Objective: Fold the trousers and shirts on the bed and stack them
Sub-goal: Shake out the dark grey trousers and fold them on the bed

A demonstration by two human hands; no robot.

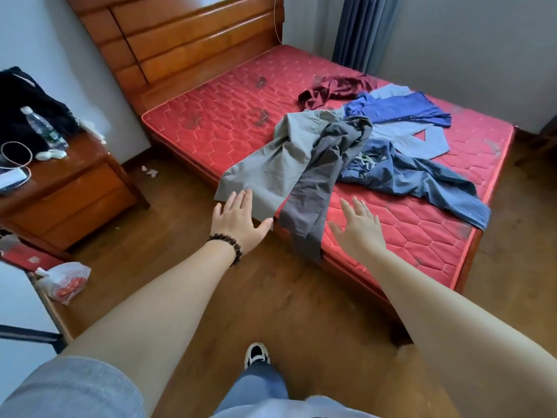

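Note:
A loose pile of clothes lies on the red mattress [217,116]. Light grey trousers [271,164] and dark grey trousers [319,182] hang over the near corner. Beside them lie blue denim trousers [422,179], a pale blue shirt [422,140], a bright blue shirt [401,108] and a maroon garment [334,87]. My left hand [238,220] is spread open just at the hem of the light grey trousers. Over the mattress edge, right of the dark grey leg, my right hand [360,227] is open and holds nothing.
A wooden headboard [180,40] stands at the back. A wooden nightstand [60,188] at left carries a water bottle [42,126], a black bag and cables. A plastic bag [64,282] lies on the wooden floor. Grey curtain at back right.

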